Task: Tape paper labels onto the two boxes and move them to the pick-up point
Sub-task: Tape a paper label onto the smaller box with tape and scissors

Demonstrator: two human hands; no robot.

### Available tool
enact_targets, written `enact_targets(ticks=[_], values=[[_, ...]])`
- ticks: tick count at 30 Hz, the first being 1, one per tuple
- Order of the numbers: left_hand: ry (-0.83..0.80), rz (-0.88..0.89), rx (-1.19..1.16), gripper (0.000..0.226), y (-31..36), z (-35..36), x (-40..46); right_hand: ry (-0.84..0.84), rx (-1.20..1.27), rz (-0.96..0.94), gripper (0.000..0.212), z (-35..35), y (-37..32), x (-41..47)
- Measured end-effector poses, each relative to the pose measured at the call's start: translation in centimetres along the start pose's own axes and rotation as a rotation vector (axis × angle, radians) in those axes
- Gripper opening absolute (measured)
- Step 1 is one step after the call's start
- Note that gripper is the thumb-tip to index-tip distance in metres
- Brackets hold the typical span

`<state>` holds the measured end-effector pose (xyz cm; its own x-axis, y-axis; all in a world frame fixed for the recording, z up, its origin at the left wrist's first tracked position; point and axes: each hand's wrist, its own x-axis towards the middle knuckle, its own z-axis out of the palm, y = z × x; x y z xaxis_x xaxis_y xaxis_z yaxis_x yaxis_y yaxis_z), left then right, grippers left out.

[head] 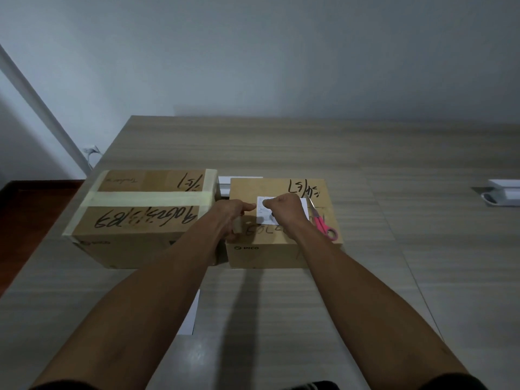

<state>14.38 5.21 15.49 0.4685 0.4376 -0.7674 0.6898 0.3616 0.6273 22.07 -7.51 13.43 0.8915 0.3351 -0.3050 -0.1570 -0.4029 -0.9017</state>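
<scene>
Head view: you stand at a wood-grain table (pixel 281 147), both bare forearms stretched out over two cardboard boxes set side by side near its left end. Your right hand (pixel 284 208) is curled on top of the paper label (pixel 264 213), which lies flat on the lid of the right box (pixel 284 254); the fingers are bent and pressed to the sheet, though whether they pinch tape or only bear down you cannot tell from here. Your left hand (pixel 235 211) sits at the left edge of that same box, forefinger pointing toward the label's left border, the other fingers wrapped round what looks like a tape roll (pixel 237 225), mostly hidden under the hand. Pink-handled scissors (pixel 322 220) lie on the right box just right of the label, blades pointing away from you. The left box (pixel 135 218), just beside the right one, carries bands of pale tape and black handwriting across its lid. A white sheet (pixel 194 311) shows on the table beneath your left forearm. A white object (pixel 503 192) sits at the table's right edge.
</scene>
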Motion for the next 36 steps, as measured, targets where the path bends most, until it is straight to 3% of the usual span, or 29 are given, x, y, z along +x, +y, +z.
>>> enact_targets(ticks=[3, 6, 8, 11, 15, 36], values=[[0.111, 0.126, 0.168, 0.055, 0.2, 0.7, 0.2, -0.013, -0.064, 0.05, 0.011, 0.2, 0.9, 0.0], [0.139, 0.231, 0.255, 0.047, 0.2, 1.2, 0.5, 0.089, -0.091, 0.085, 0.02, 1.1, 1.4, 0.1], [0.132, 0.266, 0.305, 0.045, -0.1, 1.4, 1.0, 0.175, -0.092, 0.102, 0.018, 1.9, 1.9, 0.1], [0.279, 0.293, 0.406, 0.044, -0.9, 2.0, 1.3, 0.225, -0.112, 0.108, 0.01, 2.8, 2.7, -0.1], [0.396, 0.266, 0.517, 0.057, -2.0, 2.8, 4.2, 0.266, -0.155, 0.103, 0.023, 3.2, 3.5, -0.2], [0.439, 0.235, 0.711, 0.058, -2.2, 3.7, 2.3, 0.325, -0.373, 0.101, 0.023, 4.0, 4.8, 0.4]])
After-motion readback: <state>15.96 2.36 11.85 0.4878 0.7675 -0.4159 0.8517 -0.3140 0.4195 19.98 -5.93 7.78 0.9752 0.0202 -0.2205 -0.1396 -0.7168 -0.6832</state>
